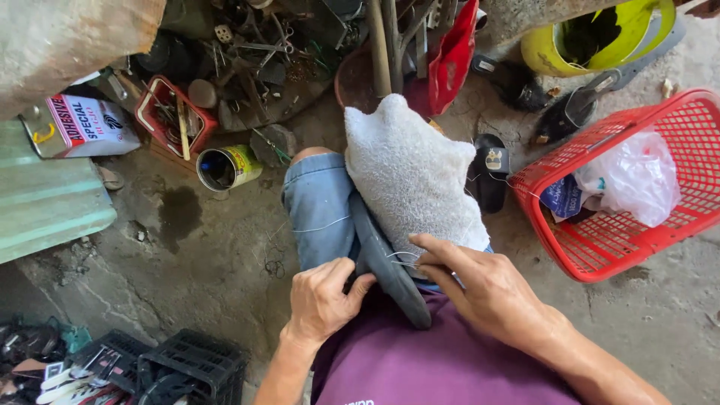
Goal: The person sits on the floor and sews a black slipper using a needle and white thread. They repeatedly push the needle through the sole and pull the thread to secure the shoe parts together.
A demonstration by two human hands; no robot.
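From my remote station I record the left hand (321, 296) curled tight, its fingers and thumb pinching the near edge of a dark shoe sole (386, 270) that runs along the person's lap. The right hand (480, 289) lies on the other side of the same sole, fingers pressed together against its rim, with the forefinger stretched toward a thin pale thread (401, 257) at the seam; whether the fingertips actually nip that thread I cannot tell. The sole sits between both hands, resting on the thigh, and a grey-white towel (409, 172) is draped over the knee directly above it, touching the sole's upper edge. Beneath are blue denim shorts (319, 210), with a loose thread lying across them, and a purple shirt (420, 360) nearest the camera. On the concrete floor beyond the knee lies a black sandal (491, 176), just beside the towel. A red plastic basket (652, 247) stands to the right, holding a white plastic bag (634, 176). To the left I note an open tin can (225, 166) on its side, a rectangular metal adhesive tin (82, 126), and a small red tray of tools (174, 112). Black crates (191, 367) sit at the lower left.
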